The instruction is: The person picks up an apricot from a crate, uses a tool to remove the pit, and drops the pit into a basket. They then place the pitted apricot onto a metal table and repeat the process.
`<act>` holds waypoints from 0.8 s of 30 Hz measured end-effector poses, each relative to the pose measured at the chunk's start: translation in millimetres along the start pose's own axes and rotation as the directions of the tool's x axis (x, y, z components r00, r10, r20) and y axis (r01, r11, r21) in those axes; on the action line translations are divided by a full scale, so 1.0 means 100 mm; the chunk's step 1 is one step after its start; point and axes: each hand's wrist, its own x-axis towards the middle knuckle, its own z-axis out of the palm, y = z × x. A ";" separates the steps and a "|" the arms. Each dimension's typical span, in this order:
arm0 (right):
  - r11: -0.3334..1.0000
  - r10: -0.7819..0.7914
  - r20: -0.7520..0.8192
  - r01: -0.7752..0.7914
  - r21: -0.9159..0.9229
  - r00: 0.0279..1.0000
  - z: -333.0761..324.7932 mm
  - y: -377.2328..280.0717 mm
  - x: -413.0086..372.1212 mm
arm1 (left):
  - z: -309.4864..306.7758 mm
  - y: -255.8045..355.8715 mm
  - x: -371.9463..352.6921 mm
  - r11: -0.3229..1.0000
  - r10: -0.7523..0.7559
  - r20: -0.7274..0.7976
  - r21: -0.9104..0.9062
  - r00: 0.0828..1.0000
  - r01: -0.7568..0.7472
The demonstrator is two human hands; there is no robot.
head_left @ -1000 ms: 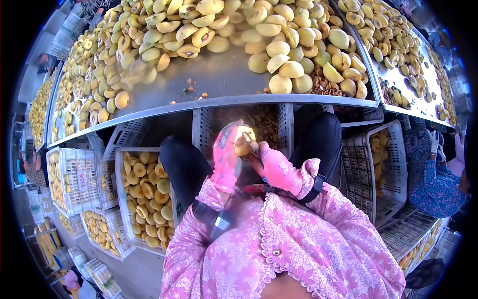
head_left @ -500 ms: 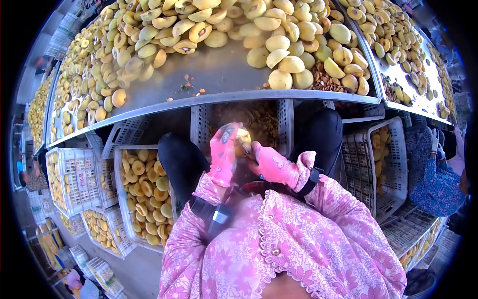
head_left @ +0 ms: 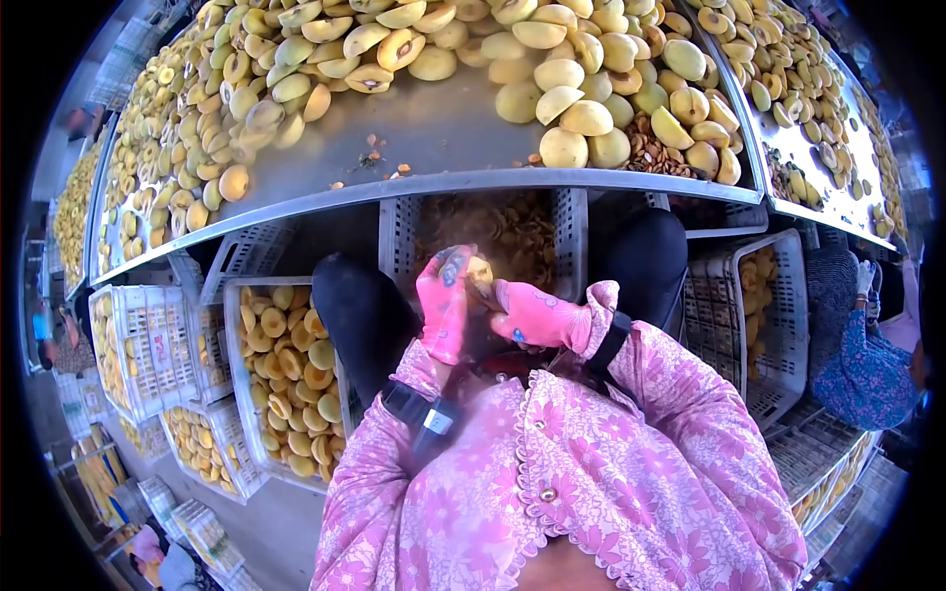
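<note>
In front of my body, my left hand [head_left: 443, 305], in a pink patterned glove, is closed around a pale yellow peach piece [head_left: 480, 269]. My right hand [head_left: 540, 317], gloved the same way, is closed with its fingertips against the lower right side of the fruit. Whatever those right fingers grip is hidden. Below both hands, between my knees, stands a plastic crate [head_left: 398, 236] with brownish scraps [head_left: 503, 231] in it. Beyond it, halved yellow peaches [head_left: 370, 79] are heaped on a metal table [head_left: 434, 123].
A raised metal rim [head_left: 424, 188] edges the table above my knees. Brown pits [head_left: 655, 150] lie among the fruit. A crate of peach halves [head_left: 291, 379] stands at my left, with stacked crates [head_left: 148, 345] beyond. Another crate [head_left: 734, 320] and a seated co-worker [head_left: 862, 364] are at the right.
Both hands stay together at the peach piece. The right hand has shifted slightly and turned against it, and less of the fruit shows above the left fingers. The view has moved a little.
</note>
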 end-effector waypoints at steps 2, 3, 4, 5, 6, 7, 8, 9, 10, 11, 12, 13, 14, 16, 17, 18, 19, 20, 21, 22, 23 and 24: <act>0.965 -0.172 -0.090 0.150 -0.213 0.981 0.09 0.29 0.16 | -0.05 -0.06 0.03 0.999 -0.021 0.003 0.027 1.000 0.021; 0.923 -0.263 -0.120 0.213 -0.321 0.957 0.11 0.37 0.22 | -0.08 -0.09 0.05 0.997 -0.012 0.026 0.077 1.000 0.010; 0.932 -0.269 -0.083 0.237 -0.274 0.960 0.13 0.44 0.25 | -0.12 -0.11 0.07 0.992 -0.004 0.050 0.127 0.999 -0.002; 0.939 -0.276 -0.046 0.259 -0.225 0.960 0.15 0.51 0.27 | -0.14 -0.12 0.07 0.984 0.003 0.073 0.176 0.997 -0.016; 0.944 -0.285 -0.011 0.278 -0.176 0.959 0.15 0.52 0.28 | -0.14 -0.12 0.07 0.990 -0.008 0.069 0.141 0.998 -0.002; 0.990 -0.141 0.051 0.139 0.031 0.989 0.11 0.36 0.22 | -0.14 -0.12 0.08 0.994 -0.019 0.066 0.107 0.998 0.012; 0.974 -0.008 0.142 -0.025 0.224 0.990 0.06 0.17 0.14 | -0.13 -0.11 0.08 0.997 -0.031 0.064 0.071 0.997 0.027; 0.898 0.106 0.256 -0.203 0.391 0.961 0.04 0.05 0.09 | -0.11 -0.08 0.06 0.999 -0.033 0.054 0.028 0.998 0.032; 0.799 0.049 0.338 -0.240 0.552 0.940 0.07 0.06 0.08 | -0.05 0.00 0.03 0.999 -0.034 0.044 -0.014 0.998 0.035; 0.759 -0.005 0.362 -0.233 0.608 0.932 0.07 0.05 0.09 | -0.03 0.05 0.03 0.998 -0.032 0.033 -0.056 0.999 0.033; 0.713 -0.060 0.382 -0.228 0.663 0.922 0.08 0.06 0.09 | -0.03 0.08 0.04 0.997 -0.001 0.062 -0.082 0.998 0.007; 0.663 -0.117 0.396 -0.225 0.714 0.911 0.09 0.06 0.09 | -0.02 0.12 0.04 0.987 -0.065 0.075 -0.141 0.995 0.075; 0.628 -0.128 0.384 -0.226 0.745 0.914 0.11 0.06 0.10 | 0.00 0.18 0.03 0.970 -0.126 0.091 -0.199 0.988 0.142; 0.557 -0.144 0.368 -0.232 0.797 0.919 0.13 0.05 0.10 | 0.03 0.19 0.06 0.923 -0.205 0.108 -0.311 0.973 0.229; 0.572 -0.186 0.326 -0.168 0.803 0.927 0.11 0.02 0.06 | 0.00 0.15 0.11 0.860 -0.220 0.116 -0.447 0.969 0.248; 0.583 -0.231 0.283 -0.101 0.806 0.931 0.07 -0.04 -0.01 | -0.04 0.11 0.17 0.778 -0.232 0.127 -0.571 0.965 0.262; 0.591 -0.276 0.244 -0.036 0.806 0.930 0.02 -0.10 -0.09 | -0.07 0.12 0.20 0.679 -0.241 0.138 -0.684 0.961 0.268; 0.558 -0.293 0.171 0.023 0.829 0.941 -0.04 -0.15 -0.15 | -0.10 0.13 0.19 0.730 -0.242 0.121 -0.631 0.963 0.263; 0.651 -0.230 0.060 0.108 0.751 0.971 -0.06 -0.11 -0.08 | -0.12 0.21 0.19 0.781 -0.238 0.105 -0.570 0.966 0.255; 0.651 -0.054 -0.024 0.053 0.757 0.998 -0.05 -0.07 0.02 | -0.16 0.30 0.18 0.830 -0.234 0.086 -0.502 0.968 0.245; 0.644 0.127 -0.094 -0.010 0.765 0.987 -0.02 -0.05 0.09 | -0.23 0.38 0.15 0.870 -0.232 0.057 -0.435 0.971 0.233; 0.675 0.176 -0.111 -0.038 0.737 0.978 -0.03 -0.05 0.11 | -0.35 0.45 0.14 0.862 -0.197 0.159 -0.441 0.967 0.248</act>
